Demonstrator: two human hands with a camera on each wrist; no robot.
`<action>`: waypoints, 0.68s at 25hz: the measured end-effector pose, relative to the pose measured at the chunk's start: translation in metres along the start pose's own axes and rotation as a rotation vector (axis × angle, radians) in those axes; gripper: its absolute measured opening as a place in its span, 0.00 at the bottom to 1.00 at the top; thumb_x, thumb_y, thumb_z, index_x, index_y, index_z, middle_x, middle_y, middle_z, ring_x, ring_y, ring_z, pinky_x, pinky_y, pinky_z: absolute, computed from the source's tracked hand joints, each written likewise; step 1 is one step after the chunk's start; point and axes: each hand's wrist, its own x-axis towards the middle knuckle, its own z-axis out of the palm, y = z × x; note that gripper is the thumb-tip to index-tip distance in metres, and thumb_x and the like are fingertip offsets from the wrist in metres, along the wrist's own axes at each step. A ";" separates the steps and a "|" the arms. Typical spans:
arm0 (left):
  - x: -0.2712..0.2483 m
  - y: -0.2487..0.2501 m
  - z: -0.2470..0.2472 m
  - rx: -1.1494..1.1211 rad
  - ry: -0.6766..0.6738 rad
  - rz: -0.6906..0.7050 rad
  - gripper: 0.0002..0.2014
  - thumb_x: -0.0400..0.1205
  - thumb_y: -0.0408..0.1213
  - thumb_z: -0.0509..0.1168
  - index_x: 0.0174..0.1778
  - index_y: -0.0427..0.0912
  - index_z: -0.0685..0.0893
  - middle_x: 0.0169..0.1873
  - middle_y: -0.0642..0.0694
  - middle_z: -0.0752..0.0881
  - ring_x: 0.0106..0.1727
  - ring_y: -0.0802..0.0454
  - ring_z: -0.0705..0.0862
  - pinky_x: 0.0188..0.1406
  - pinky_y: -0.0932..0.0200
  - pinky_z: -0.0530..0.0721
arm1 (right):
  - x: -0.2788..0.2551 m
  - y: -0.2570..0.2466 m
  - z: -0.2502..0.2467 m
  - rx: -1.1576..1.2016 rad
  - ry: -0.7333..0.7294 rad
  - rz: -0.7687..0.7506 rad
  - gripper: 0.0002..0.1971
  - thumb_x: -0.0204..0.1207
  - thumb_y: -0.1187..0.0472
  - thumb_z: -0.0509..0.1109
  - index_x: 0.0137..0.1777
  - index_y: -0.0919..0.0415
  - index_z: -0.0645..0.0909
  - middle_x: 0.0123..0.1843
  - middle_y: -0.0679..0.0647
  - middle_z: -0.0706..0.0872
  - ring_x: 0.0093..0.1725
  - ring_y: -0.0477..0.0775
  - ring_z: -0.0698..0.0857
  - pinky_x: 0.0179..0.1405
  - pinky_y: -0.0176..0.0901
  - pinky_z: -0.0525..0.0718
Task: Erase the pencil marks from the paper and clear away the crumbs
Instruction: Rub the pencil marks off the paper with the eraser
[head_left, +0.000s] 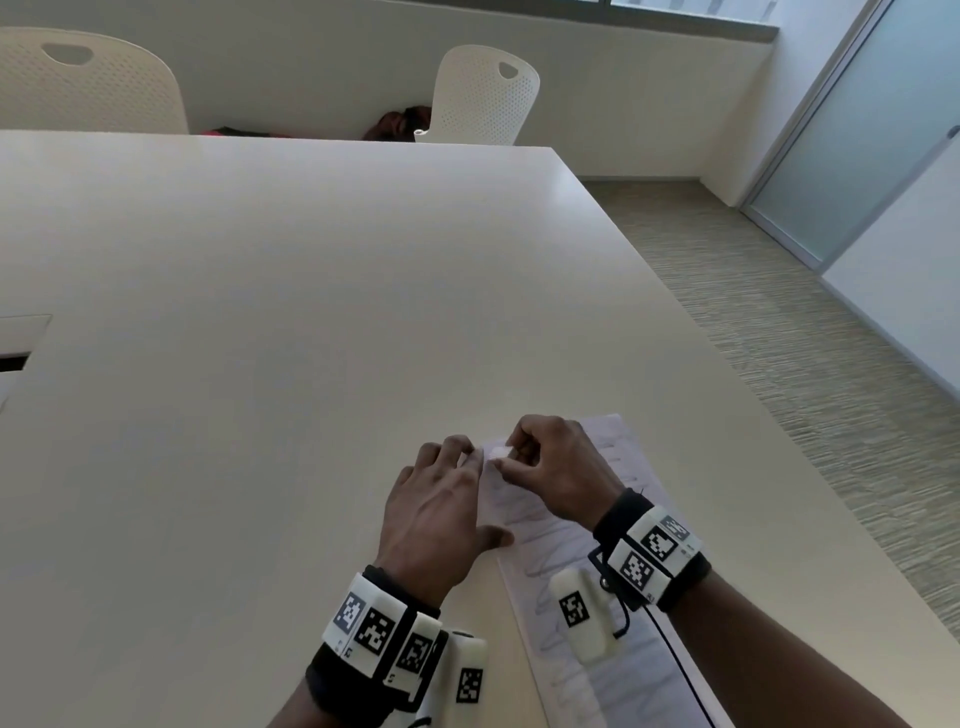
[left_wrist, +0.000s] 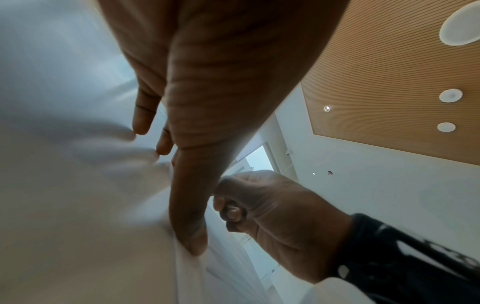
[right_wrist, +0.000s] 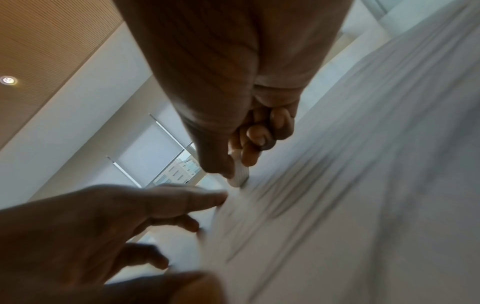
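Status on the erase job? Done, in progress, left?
Done: nothing clearly; erased patches are too faint to judge. In hand: the right hand pinches the eraser at the far end of the paper, while the left hand presses its edge flat. Left: pencil marks still cover the sheet toward the wrists; no crumbs are discernible, so clearing is pending.

White paper lying flat near worktop edge, covered in grey pencil scribbles; small white eraser touching its far corner.

no readable text, only black-and-white coded squares on wrist bands, pencil scribbles on paper
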 end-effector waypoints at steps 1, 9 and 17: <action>0.000 0.000 -0.001 0.003 -0.002 -0.002 0.47 0.73 0.66 0.71 0.84 0.48 0.63 0.79 0.55 0.63 0.77 0.53 0.63 0.74 0.56 0.70 | 0.003 0.001 -0.003 -0.011 0.039 0.015 0.09 0.71 0.53 0.79 0.42 0.56 0.83 0.33 0.45 0.86 0.32 0.40 0.83 0.30 0.28 0.78; -0.001 0.000 -0.001 0.004 -0.008 0.003 0.47 0.73 0.66 0.71 0.84 0.47 0.63 0.78 0.55 0.63 0.76 0.53 0.63 0.74 0.55 0.70 | 0.004 0.005 -0.013 -0.051 0.066 0.075 0.09 0.70 0.53 0.80 0.41 0.56 0.84 0.33 0.45 0.87 0.33 0.42 0.85 0.30 0.32 0.81; 0.000 0.002 -0.001 0.003 -0.005 0.002 0.47 0.73 0.66 0.71 0.83 0.48 0.64 0.78 0.55 0.63 0.76 0.53 0.63 0.73 0.56 0.70 | 0.000 0.000 -0.007 -0.049 0.034 0.079 0.10 0.69 0.53 0.80 0.40 0.57 0.84 0.33 0.47 0.87 0.32 0.42 0.85 0.31 0.35 0.84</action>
